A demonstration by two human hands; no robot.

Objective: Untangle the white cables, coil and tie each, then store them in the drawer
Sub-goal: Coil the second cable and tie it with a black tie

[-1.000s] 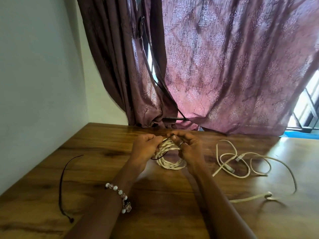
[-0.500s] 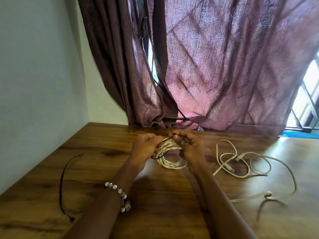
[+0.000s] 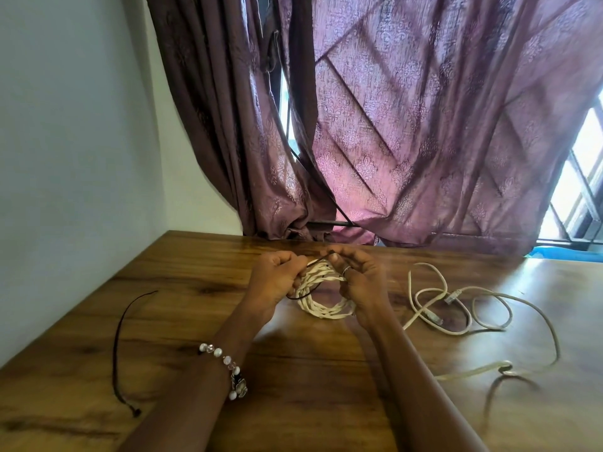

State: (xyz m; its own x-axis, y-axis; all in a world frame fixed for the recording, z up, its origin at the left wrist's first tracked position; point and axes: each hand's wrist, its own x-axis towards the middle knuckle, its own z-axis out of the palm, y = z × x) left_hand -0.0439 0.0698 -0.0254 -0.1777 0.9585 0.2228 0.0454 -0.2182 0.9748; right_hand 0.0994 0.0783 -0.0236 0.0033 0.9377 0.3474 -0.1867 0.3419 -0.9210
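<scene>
I see left hand (image 3: 274, 282) and right hand (image 3: 359, 278) both pinching a black tie (image 3: 321, 258) over the coil (image 3: 326, 298) on the table (image 3: 182, 308).

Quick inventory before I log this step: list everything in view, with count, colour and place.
coiled cable: 1, white, table centre, between both hands
black tie: 1, black, over the coil, pinched by both hands
loose cable: 1, white, uncoiled, table right
black cord: 1, black, table left
table: 1, brown wood
curtains: purple, behind table
bracelet: 1, beaded, left wrist
ring: 1, right finger
left hand: gripping tie
right hand: gripping tie
</scene>
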